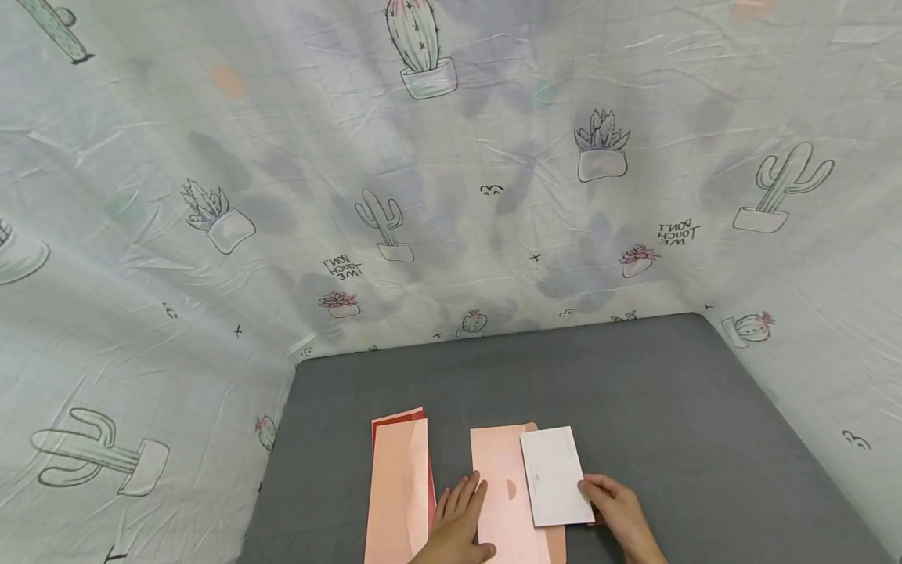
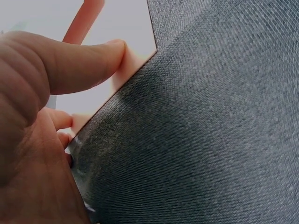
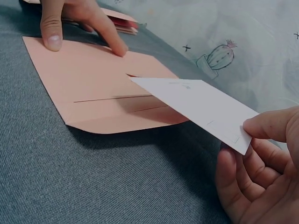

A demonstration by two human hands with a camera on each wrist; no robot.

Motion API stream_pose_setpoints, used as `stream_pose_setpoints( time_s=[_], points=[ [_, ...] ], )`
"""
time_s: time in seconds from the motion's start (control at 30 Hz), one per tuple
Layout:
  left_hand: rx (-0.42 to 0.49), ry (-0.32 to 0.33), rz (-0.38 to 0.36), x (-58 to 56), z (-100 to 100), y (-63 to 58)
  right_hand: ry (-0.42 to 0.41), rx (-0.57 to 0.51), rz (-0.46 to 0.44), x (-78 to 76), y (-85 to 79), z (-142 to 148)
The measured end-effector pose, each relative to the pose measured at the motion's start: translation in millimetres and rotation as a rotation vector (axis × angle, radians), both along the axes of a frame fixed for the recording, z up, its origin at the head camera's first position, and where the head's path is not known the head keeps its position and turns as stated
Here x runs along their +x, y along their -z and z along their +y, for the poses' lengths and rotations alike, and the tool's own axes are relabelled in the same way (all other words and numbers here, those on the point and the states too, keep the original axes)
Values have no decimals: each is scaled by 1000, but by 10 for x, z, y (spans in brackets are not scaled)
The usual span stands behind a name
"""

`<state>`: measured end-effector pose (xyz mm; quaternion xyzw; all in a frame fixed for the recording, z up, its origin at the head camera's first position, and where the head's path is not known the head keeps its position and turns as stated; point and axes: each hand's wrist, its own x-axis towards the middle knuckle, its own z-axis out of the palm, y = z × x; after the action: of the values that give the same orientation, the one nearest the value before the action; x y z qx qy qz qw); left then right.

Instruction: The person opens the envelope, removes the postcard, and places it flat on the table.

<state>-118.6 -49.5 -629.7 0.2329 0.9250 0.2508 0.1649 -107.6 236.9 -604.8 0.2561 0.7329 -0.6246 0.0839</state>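
A pink envelope (image 1: 491, 454) lies on the grey cloth, its flap side to the right. My left hand (image 1: 458, 523) rests on its left part, fingers outstretched. Seen from the right wrist, the left thumb (image 3: 53, 35) and a finger press on the envelope (image 3: 79, 70). My right hand (image 1: 620, 513) pinches a white card (image 1: 557, 478) with fine printed lines by its right edge, thumb on top and fingers beneath. In the right wrist view, the card (image 3: 196, 105) slants over the envelope's flap edge, its far corner close above a slit in the paper.
More pink envelopes (image 1: 398, 478) with a red piece (image 1: 431, 486) among them are stacked to the left of the left hand. Grey cloth (image 1: 676, 407) covers the table. Hanging sheets (image 1: 493, 235) printed with cacti enclose its back and sides.
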Motion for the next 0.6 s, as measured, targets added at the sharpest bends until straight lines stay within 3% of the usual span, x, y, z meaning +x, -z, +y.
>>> stream_pose_setpoints(
  time_s=[0.23, 0.43, 0.6],
  points=[
    [7, 7, 51, 8, -9, 30, 18, -84, 20, -17, -48, 10],
    [5, 3, 14, 5, 5, -11, 16, -84, 15, -46, -56, 45],
    [50, 7, 16, 6, -18, 36, 32, -104, 14, -53, -92, 66]
  ],
)
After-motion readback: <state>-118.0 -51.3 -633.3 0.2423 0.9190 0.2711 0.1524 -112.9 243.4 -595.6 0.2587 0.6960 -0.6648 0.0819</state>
